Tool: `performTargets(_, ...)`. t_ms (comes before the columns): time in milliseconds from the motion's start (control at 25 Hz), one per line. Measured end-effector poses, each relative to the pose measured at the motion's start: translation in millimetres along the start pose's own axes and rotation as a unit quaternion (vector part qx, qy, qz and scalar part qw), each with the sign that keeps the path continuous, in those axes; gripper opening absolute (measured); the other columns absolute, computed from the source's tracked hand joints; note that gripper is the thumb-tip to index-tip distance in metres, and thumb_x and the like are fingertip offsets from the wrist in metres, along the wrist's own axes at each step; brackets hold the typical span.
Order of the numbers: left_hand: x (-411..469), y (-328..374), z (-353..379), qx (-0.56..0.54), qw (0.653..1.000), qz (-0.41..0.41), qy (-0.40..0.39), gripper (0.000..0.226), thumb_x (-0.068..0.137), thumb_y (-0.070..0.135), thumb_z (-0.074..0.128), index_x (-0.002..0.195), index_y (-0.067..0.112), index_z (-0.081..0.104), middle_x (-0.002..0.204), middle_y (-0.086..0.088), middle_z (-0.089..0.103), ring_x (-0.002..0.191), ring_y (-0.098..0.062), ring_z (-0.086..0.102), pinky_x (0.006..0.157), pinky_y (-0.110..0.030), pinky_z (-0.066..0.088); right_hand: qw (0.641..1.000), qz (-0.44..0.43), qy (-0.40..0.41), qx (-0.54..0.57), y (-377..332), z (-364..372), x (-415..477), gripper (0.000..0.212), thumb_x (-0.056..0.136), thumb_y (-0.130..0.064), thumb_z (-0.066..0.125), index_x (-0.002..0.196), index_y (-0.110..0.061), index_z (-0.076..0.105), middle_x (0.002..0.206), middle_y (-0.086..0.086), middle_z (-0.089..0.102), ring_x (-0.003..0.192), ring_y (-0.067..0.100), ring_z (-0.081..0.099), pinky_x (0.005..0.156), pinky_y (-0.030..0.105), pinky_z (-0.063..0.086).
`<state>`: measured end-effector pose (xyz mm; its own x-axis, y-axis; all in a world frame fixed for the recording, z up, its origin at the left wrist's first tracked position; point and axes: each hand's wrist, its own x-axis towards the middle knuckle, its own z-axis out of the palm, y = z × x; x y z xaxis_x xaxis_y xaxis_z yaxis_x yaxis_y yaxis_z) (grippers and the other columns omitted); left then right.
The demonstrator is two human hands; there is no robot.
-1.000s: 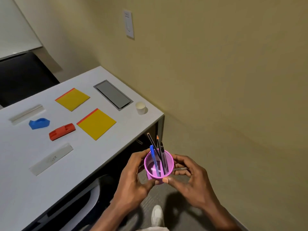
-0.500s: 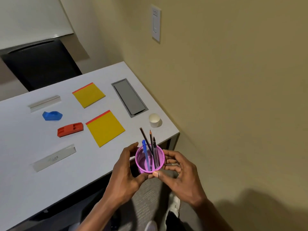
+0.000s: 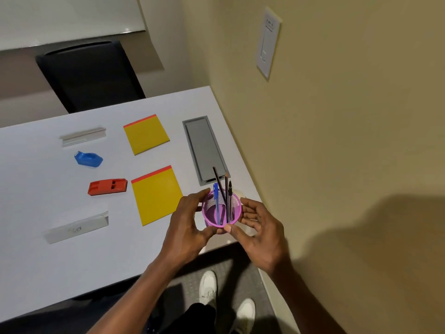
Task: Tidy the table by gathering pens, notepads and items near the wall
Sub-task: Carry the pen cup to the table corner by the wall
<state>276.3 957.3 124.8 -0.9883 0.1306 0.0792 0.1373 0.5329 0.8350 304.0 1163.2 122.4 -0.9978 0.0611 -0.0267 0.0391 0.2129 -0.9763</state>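
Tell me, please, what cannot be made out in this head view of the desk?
- Small white cup: mostly hidden behind the pink pen holder.
- Whether the holder rests on the table: left hand and right hand cover its base.
- Lettering on the near name strip: too small.
- Wall plate print: blurred.

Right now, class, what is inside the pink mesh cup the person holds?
Inside the pink mesh cup: a blue pen and three dark pens or pencils, standing. Their lower tips are partly hidden.
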Motion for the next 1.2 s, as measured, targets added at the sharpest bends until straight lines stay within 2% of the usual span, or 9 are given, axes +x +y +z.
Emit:
performTargets(120,52.8,-11.5,7.2,0.01,1.0,0.015,-0.012,0.091,0.074,0.035,0.1,0.152,0.026,0.054,0.139,0.011,0.064,0.118,-0.003,0.063,0.098,-0.015,0.053,0.999,-0.026,0.021,-0.01,4.5,0.7,45.0,0.068,0.078,-0.035,0.092,0.137,-0.02,0.063,0.123,-0.006,0.075,0.111,0.016,0.074,0.093,0.035,0.063)
performTargets(200,94.0,-25.1,8.7,0.018,0.999,0.018,-0.027,0.09,0.076,0.033,0.099,0.153,0.02,0.054,0.143,0.003,0.066,0.119,-0.007,0.062,0.096,-0.005,0.047,0.998,-0.018,0.04,-0.037,9.1,6.9,82.3,0.058,0.079,-0.021,0.092,0.131,-0.021,0.066,0.118,-0.008,0.077,0.106,0.013,0.076,0.09,0.031,0.064)
performTargets(320,147.9,-47.0,10.1,0.01,0.997,0.022,-0.068,0.085,0.078,0.028,0.097,0.152,0.018,0.056,0.145,-0.002,0.067,0.119,-0.006,0.06,0.089,0.007,0.043,0.989,-0.003,0.079,-0.128,11.3,17.3,127.7,0.051,0.079,-0.028,0.09,0.125,-0.022,0.067,0.113,-0.008,0.078,0.1,0.011,0.075,0.087,0.014,0.059)
performTargets(400,182.7,-64.7,10.5,0.002,0.994,0.024,-0.103,0.084,0.079,0.024,0.097,0.151,0.017,0.056,0.145,-0.005,0.067,0.121,-0.01,0.062,0.086,0.007,0.045,0.99,0.005,0.085,-0.116,16.8,25.3,153.1,0.051,0.081,-0.025,0.09,0.126,-0.014,0.067,0.116,-0.001,0.077,0.104,0.016,0.074,0.091,0.025,0.062)
performTargets(560,235.1,-90.2,21.0,0.023,0.986,0.036,-0.16,0.077,0.083,0.017,0.093,0.15,0.013,0.056,0.142,-0.009,0.066,0.126,-0.025,0.066,0.095,-0.014,0.054,0.99,0.05,0.086,-0.103,32.0,34.2,191.7,0.06,0.08,-0.017,0.091,0.133,-0.006,0.064,0.125,0.007,0.074,0.112,0.024,0.072,0.092,0.044,0.064)
performTargets(680,253.6,-100.6,38.7,0.041,0.98,0.064,-0.183,0.066,0.088,0.015,0.089,0.146,0.01,0.059,0.133,-0.013,0.069,0.12,-0.031,0.068,0.1,-0.044,0.063,0.987,0.072,0.105,-0.103,50.3,37.5,205.4,0.061,0.081,-0.016,0.09,0.135,-0.004,0.065,0.126,0.009,0.074,0.114,0.024,0.073,0.089,0.027,0.064)
performTargets(760,266.9,-107.1,48.6,0.042,0.979,0.084,-0.181,0.057,0.09,0.017,0.087,0.141,0.008,0.062,0.125,-0.013,0.072,0.112,-0.03,0.07,0.096,-0.049,0.064,0.985,0.078,0.119,-0.095,60.4,38.1,216.0,0.058,0.081,-0.012,0.088,0.134,-0.003,0.066,0.123,0.01,0.075,0.112,0.022,0.073,0.082,0.011,0.059)
performTargets(1000,289.5,-123.7,76.3,0.039,0.978,0.071,-0.19,0.051,0.091,0.026,0.075,0.135,0.004,0.065,0.122,-0.016,0.073,0.108,-0.031,0.071,0.092,-0.039,0.062,0.976,0.088,0.15,-0.129,92.8,46.9,240.0,0.053,0.083,-0.004,0.086,0.133,-0.001,0.067,0.119,0.01,0.077,0.102,0.013,0.072,0.076,0.0,0.052)
performTargets(1200,301.8,-134.5,98.9,0.047,0.975,0.063,-0.209,0.053,0.086,0.025,0.075,0.133,0.0,0.066,0.117,-0.019,0.075,0.103,-0.026,0.069,0.086,-0.013,0.045,0.971,0.123,0.159,-0.128,114.3,42.8,249.1,0.048,0.088,-0.005,0.08,0.134,-0.007,0.068,0.121,0.007,0.077,0.103,0.013,0.075,0.078,0.006,0.056)
